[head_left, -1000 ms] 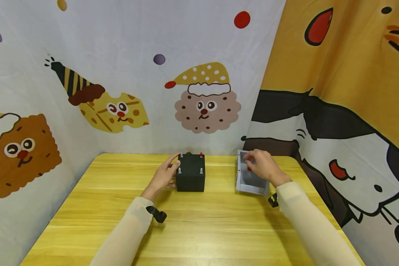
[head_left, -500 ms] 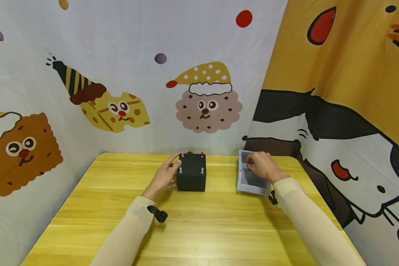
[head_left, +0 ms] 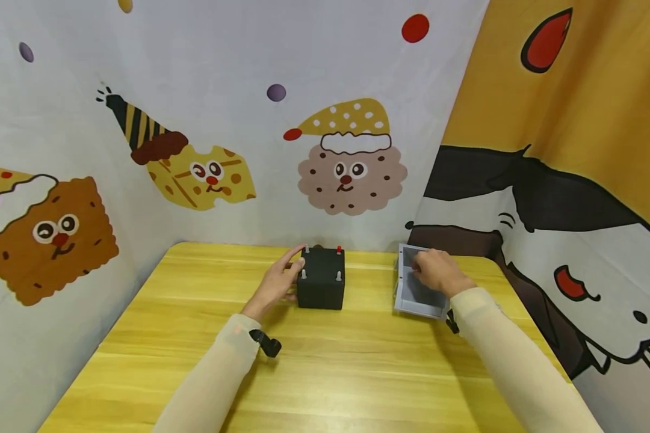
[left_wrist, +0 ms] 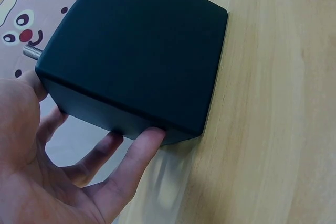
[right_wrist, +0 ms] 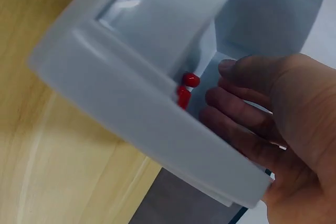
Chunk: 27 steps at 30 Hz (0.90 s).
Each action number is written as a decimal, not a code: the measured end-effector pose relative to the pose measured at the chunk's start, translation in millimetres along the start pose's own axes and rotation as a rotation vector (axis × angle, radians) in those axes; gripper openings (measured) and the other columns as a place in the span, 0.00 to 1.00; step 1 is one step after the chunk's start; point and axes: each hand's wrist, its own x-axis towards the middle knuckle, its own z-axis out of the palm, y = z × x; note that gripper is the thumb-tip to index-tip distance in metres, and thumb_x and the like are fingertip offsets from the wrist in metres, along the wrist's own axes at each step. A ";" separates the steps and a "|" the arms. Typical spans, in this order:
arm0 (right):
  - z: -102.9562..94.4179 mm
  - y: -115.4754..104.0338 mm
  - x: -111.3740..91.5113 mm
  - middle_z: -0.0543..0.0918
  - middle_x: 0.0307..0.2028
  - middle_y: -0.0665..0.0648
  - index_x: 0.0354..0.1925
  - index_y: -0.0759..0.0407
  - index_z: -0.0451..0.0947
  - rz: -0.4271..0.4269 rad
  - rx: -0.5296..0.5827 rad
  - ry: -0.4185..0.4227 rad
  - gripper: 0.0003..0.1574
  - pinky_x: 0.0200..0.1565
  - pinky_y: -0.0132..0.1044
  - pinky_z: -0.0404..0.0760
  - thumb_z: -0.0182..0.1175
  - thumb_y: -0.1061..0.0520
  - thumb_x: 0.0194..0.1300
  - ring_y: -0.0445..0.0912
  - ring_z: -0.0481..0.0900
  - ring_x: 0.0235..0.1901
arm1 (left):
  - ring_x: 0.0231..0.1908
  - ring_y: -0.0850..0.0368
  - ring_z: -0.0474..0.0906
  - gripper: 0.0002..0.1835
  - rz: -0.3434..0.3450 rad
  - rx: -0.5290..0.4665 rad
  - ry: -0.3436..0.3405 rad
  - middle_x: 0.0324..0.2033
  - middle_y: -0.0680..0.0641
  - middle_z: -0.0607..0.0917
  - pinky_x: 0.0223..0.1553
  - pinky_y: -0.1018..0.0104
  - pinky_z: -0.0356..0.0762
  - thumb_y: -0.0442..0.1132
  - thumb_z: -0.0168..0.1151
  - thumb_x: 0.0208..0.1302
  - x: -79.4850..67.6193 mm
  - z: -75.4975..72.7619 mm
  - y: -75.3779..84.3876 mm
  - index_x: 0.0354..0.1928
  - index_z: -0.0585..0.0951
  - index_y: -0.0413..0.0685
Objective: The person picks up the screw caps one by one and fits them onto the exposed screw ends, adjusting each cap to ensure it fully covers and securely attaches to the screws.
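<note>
"Where is the black box (head_left: 321, 291)?"

"Upright near the far edge of the wooden table (head_left: 346, 373), with four studs (head_left: 338, 276) on top at one, five, seven and eleven o'clock; the one o'clock stud wears a red cap (head_left: 339, 248)"

"And the left hand (head_left: 275, 282)?"

"At the box's nine o'clock, fingers spread, their tips resting against its side without clasping it"

"What about the right hand (head_left: 439, 270)?"

"It reaches into the grey tray (head_left: 419, 309), which sits at three o'clock from the box and well apart from it; the wrist enters from four o'clock"

"Are those fingers clenched?"

"Released, I'd say: in the right wrist view they bend loosely, with a gap to the thumb"

"And the red bits?"

"Two small red pieces (right_wrist: 191, 80) lie in the tray, near the fingertips at ten o'clock, one partly hidden by the tray's wall; whether they touch each other, I cannot tell"
</note>
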 end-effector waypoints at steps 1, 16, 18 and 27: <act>1.4 0.2 -1.1 0.96 0.40 0.60 0.46 0.64 0.96 0.005 -0.006 -0.002 0.07 0.46 0.56 0.94 0.78 0.60 0.75 0.52 0.92 0.37 | 0.55 0.39 0.89 0.28 0.002 -0.002 0.001 0.77 0.35 0.80 0.42 0.39 0.98 0.62 0.55 0.94 -0.2 1.0 0.0 0.88 0.71 0.83; 10.5 -1.0 3.3 0.93 0.33 0.56 0.40 0.59 0.94 0.012 -0.098 -0.035 0.07 0.45 0.57 0.90 0.79 0.57 0.76 0.50 0.87 0.33 | 0.56 0.39 0.90 0.28 -0.003 0.003 0.005 0.77 0.35 0.80 0.42 0.40 0.98 0.63 0.55 0.93 0.4 2.2 -2.6 0.88 0.71 0.85; 10.1 -2.1 3.7 0.93 0.33 0.56 0.39 0.59 0.94 0.009 -0.105 -0.032 0.07 0.47 0.59 0.91 0.78 0.58 0.76 0.51 0.88 0.34 | 0.55 0.40 0.89 0.28 -0.002 0.001 0.006 0.77 0.35 0.80 0.41 0.41 0.98 0.63 0.55 0.93 0.0 1.4 -2.1 0.88 0.71 0.85; 12.4 -1.2 3.1 0.94 0.35 0.59 0.37 0.59 0.91 0.024 -0.108 -0.009 0.08 0.55 0.69 0.88 0.79 0.59 0.75 0.55 0.91 0.39 | 0.54 0.41 0.89 0.28 0.009 -0.006 0.002 0.77 0.35 0.80 0.41 0.41 0.98 0.62 0.56 0.93 0.1 0.7 -0.9 0.88 0.71 0.86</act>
